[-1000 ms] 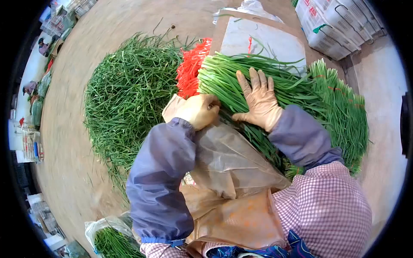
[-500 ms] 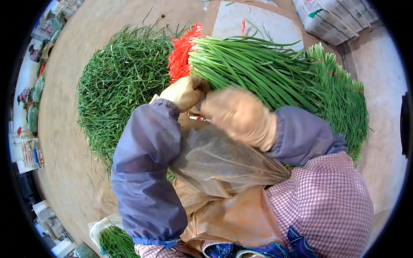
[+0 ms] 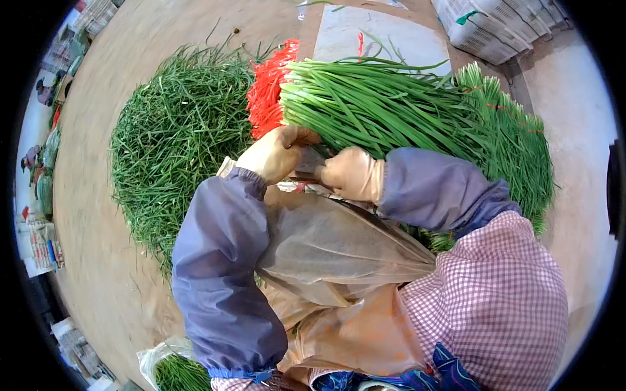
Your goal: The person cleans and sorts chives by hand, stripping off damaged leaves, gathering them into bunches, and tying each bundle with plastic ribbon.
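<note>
My left hand (image 3: pixel 277 153), in a pale glove, is closed with its fingers curled just below the white ends of a heap of garlic chives (image 3: pixel 378 104). To its right, my right hand (image 3: pixel 354 173), gloved too, is closed with its fingertips pointing at the left one. A narrow gap parts the hands. Whatever their fingers grip is hidden or too small to name. A bundle of red ties (image 3: pixel 270 85) lies at the chives' white ends, just above my left hand. A translucent apron (image 3: pixel 339 241) covers my lap below both hands.
Loose, tangled green leaves (image 3: pixel 182 130) are piled on the left. Chive bunches bound with red ties (image 3: pixel 515 137) stand at the right. White crates (image 3: pixel 486 32) are stacked at the back right. A plastic bag of greens (image 3: pixel 176 368) sits at the lower left.
My right hand, blurred by motion before, has come in a little to the left and is steady. My left hand stays near the same spot, still closed. The view has shifted slightly.
</note>
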`<state>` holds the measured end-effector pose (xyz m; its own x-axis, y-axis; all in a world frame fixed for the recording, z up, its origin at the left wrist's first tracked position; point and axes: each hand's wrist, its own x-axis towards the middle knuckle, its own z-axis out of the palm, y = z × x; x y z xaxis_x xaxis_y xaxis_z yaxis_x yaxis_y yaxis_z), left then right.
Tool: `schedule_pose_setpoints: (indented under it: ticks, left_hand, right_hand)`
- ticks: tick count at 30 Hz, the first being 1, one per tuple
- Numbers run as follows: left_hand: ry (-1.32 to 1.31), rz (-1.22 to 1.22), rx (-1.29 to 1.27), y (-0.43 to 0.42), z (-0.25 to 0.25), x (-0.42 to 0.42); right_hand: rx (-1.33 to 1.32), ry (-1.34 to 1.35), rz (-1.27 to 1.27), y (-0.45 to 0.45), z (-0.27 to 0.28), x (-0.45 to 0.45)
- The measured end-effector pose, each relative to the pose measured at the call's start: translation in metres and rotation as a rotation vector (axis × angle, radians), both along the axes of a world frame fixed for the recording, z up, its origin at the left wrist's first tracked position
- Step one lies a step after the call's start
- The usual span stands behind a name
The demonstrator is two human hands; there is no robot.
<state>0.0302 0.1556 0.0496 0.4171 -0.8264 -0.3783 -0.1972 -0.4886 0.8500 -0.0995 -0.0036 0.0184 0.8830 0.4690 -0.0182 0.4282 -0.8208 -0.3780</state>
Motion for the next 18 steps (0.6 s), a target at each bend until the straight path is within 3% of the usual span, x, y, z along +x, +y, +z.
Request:
schedule_pose_setpoints:
  ticks: [2,3,6,8,10,13,14,16,18]
  left_hand:
    - [-0.037,-0.004,0.021,0.001,0.009,-0.005]
    - [-0.035,0.004,-0.017,0.002,0.008,-0.006]
    - [-0.012,0.061,0.049,0.002,0.015,-0.012]
    - [0.070,0.124,0.060,-0.003,0.023,-0.017]
    - [0.001,0.171,-0.026,0.002,0.008,-0.018]
    - [-0.019,0.304,-0.081,0.007,0.031,-0.039]
    - [-0.039,0.329,-0.099,0.008,0.034,-0.046]
    - [0.111,0.266,-0.233,0.004,0.020,-0.053]
    - [0.190,0.237,-0.347,-0.005,0.002,-0.050]
  right_hand:
    - [0.272,0.077,-0.079,-0.011,0.008,-0.013]
    - [0.401,0.238,-0.186,-0.014,0.022,-0.018]
    - [0.706,0.082,-0.383,-0.022,0.023,-0.027]
    - [1.171,0.276,-0.628,-0.018,0.020,-0.024]
    - [1.283,0.351,-0.755,-0.013,0.038,-0.017]
    - [1.182,0.287,-0.855,-0.005,0.050,-0.008]
    - [1.255,0.287,-0.832,-0.003,0.050,-0.006]
    - [1.393,0.284,-0.775,-0.002,0.048,-0.003]
    - [1.231,0.211,-0.738,-0.001,0.044,0.000]
